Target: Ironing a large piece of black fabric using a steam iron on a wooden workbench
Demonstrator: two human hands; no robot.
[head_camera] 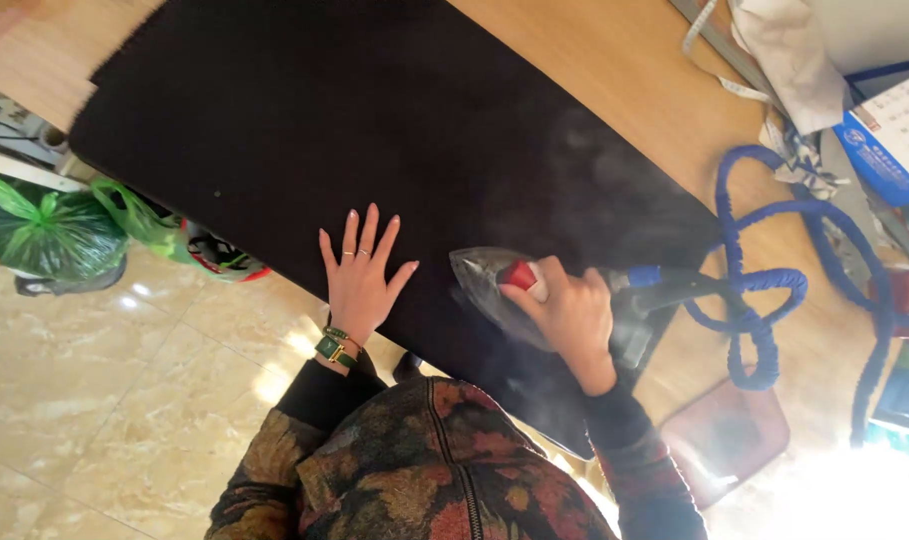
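Observation:
A large black cloth (pixel 304 130) lies spread over a wooden table (pixel 614 70). My left hand (pixel 359 275) rests flat on the cloth near its front edge, fingers spread, with rings and a green watch at the wrist. My right hand (pixel 572 315) grips the handle of a steam iron (pixel 494 285) that has a red button and a grey soleplate pointing left. The iron sits on the cloth, and steam rises above it. A blue-wrapped hose (pixel 764 300) runs from the iron's rear and coils to the right.
A dark red iron rest pad (pixel 729 435) lies on the table at lower right. White cloth (pixel 794 55), a measuring tape and a blue-and-white calendar (pixel 889 130) sit at top right. Green plastic bags (pixel 49 230) stand on the tiled floor (pixel 104 420) at left.

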